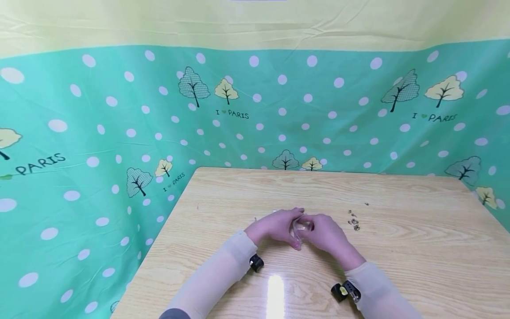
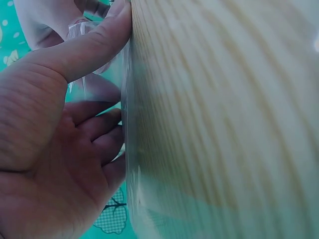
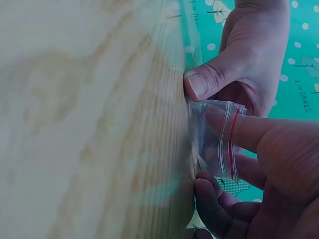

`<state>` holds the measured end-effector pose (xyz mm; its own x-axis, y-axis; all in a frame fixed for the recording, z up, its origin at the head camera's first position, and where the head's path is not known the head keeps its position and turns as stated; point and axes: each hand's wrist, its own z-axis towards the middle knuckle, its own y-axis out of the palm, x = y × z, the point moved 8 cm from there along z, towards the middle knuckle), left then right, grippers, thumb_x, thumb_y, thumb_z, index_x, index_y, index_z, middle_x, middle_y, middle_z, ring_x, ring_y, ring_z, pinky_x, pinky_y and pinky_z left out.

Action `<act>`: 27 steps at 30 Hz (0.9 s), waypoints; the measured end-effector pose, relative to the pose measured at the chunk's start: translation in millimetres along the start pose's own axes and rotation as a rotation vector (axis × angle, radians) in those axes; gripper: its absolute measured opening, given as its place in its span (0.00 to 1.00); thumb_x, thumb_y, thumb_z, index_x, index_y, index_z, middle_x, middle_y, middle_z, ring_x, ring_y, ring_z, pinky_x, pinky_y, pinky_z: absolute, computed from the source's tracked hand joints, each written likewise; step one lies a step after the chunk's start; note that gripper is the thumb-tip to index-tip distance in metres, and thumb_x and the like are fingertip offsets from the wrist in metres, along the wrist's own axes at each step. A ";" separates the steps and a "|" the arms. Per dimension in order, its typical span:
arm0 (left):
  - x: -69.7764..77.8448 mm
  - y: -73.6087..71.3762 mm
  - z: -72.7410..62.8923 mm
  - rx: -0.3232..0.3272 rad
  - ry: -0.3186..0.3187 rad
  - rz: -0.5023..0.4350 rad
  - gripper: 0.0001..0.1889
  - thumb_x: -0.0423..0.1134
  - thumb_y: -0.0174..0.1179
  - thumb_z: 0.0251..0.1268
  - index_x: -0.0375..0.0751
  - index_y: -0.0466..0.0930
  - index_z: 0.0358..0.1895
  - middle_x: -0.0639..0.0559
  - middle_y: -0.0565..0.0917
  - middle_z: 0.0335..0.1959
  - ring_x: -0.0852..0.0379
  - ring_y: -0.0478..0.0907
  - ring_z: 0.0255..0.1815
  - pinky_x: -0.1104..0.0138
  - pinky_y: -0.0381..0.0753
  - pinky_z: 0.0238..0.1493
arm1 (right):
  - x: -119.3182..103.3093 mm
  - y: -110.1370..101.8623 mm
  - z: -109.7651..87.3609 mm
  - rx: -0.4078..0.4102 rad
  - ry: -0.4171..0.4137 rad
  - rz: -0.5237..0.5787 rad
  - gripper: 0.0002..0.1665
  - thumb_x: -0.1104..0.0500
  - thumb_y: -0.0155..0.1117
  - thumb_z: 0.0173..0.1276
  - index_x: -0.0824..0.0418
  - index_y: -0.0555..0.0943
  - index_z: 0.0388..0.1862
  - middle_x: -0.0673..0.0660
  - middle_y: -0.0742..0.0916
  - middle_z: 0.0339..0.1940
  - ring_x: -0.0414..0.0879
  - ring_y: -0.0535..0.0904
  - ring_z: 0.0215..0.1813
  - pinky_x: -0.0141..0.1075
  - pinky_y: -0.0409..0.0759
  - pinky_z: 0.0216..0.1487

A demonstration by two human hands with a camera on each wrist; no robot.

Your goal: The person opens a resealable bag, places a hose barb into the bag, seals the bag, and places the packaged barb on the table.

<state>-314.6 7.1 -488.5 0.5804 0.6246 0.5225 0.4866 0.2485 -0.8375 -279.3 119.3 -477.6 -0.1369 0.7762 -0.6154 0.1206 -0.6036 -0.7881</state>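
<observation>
A small clear zip bag (image 3: 212, 142) with a red line along its mouth stands on the wooden table (image 1: 223, 190) between both hands. My left hand (image 1: 280, 226) curves around its far side, and the thumb (image 3: 199, 84) presses at the bag's base. From the other side my right hand (image 1: 324, 232) holds the mouth, its thumb (image 3: 249, 133) reaching inside the clear plastic. Other right fingers (image 3: 214, 204) curl low by the table surface. What lies inside the bag is mostly hidden by the hands.
Several small dark ring-like pieces (image 1: 356, 224) lie right of the hands, with one single piece (image 1: 367, 204) farther back. A tiny item (image 1: 255, 219) lies by the left hand. A green dotted curtain (image 1: 255, 102) hangs behind the table.
</observation>
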 end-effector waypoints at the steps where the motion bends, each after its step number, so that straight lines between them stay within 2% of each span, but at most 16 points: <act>1: 0.0 -0.1 0.5 0.000 -0.001 -0.001 0.54 0.52 0.86 0.51 0.46 0.67 0.82 0.48 0.61 0.86 0.47 0.60 0.84 0.59 0.60 0.83 | -0.5 -0.2 -0.4 0.001 0.001 0.000 0.25 0.53 0.76 0.68 0.57 0.89 0.64 0.48 0.79 0.19 0.44 0.71 0.22 0.39 0.71 0.28; 5: -0.8 -0.2 1.5 0.000 -0.006 0.012 0.54 0.54 0.86 0.50 0.47 0.68 0.81 0.49 0.61 0.86 0.47 0.62 0.83 0.59 0.61 0.82 | -2.0 -0.9 -1.8 0.006 0.002 -0.007 0.25 0.52 0.77 0.67 0.57 0.89 0.62 0.48 0.79 0.20 0.44 0.71 0.22 0.40 0.70 0.27; 10: -1.0 -0.9 1.0 -0.006 -0.012 0.011 0.54 0.55 0.86 0.50 0.47 0.69 0.82 0.49 0.61 0.86 0.45 0.60 0.84 0.56 0.61 0.83 | -1.2 -1.4 -2.5 0.008 0.008 -0.019 0.26 0.52 0.77 0.66 0.57 0.89 0.62 0.47 0.81 0.21 0.44 0.73 0.24 0.40 0.74 0.29; 18: 4.4 -3.9 -1.1 0.001 0.034 0.048 0.50 0.54 0.85 0.50 0.46 0.73 0.79 0.46 0.63 0.85 0.48 0.55 0.86 0.51 0.40 0.87 | 1.6 0.4 0.5 0.008 0.019 -0.041 0.27 0.51 0.78 0.64 0.56 0.89 0.62 0.48 0.81 0.20 0.44 0.73 0.23 0.40 0.72 0.26; 19: 4.5 -4.0 -1.1 -0.001 0.036 0.055 0.50 0.54 0.85 0.50 0.47 0.73 0.78 0.46 0.64 0.85 0.48 0.55 0.86 0.51 0.41 0.87 | 1.6 0.4 0.2 0.007 0.021 -0.043 0.27 0.51 0.78 0.64 0.56 0.90 0.62 0.47 0.81 0.21 0.44 0.73 0.23 0.40 0.72 0.27; 24: 2.2 -2.8 -0.3 -0.010 0.019 0.041 0.50 0.53 0.86 0.50 0.46 0.73 0.79 0.47 0.64 0.85 0.48 0.63 0.83 0.58 0.61 0.82 | 2.2 0.6 -0.9 0.006 0.034 -0.047 0.26 0.51 0.79 0.63 0.56 0.90 0.61 0.47 0.83 0.23 0.44 0.75 0.25 0.40 0.76 0.29; 27: 0.8 -2.5 0.7 -0.006 0.010 0.029 0.51 0.52 0.86 0.50 0.46 0.73 0.79 0.48 0.64 0.85 0.48 0.66 0.81 0.60 0.65 0.80 | 2.1 0.5 -0.8 0.006 0.033 -0.044 0.26 0.52 0.79 0.63 0.57 0.90 0.60 0.48 0.85 0.25 0.44 0.75 0.25 0.42 0.78 0.31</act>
<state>-315.8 7.5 -486.2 0.6011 0.6238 0.4996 0.4731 0.2261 -0.8515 -278.7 120.7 -479.2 -0.1093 0.8077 -0.5794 0.1093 -0.5696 -0.8146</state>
